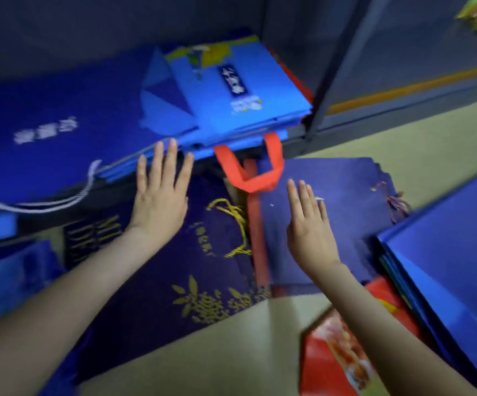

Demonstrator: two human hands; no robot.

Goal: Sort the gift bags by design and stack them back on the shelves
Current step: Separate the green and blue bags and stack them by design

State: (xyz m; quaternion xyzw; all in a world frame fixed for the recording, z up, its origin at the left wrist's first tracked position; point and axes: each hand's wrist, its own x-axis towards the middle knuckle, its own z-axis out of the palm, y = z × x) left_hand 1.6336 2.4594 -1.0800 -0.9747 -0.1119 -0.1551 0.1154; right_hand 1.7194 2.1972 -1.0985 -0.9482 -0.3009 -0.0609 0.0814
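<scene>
Head view, beige floor (231,352), grey shelf (324,87)

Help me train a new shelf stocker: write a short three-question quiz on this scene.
1. True or false: the left hand grips the red handle.
2. What colour is the print on the navy floor bag? A gold, B pink, C green.
3. Fill in: the right hand has its fingers ___.
Key: 1 false; 2 A; 3 straight.
</scene>
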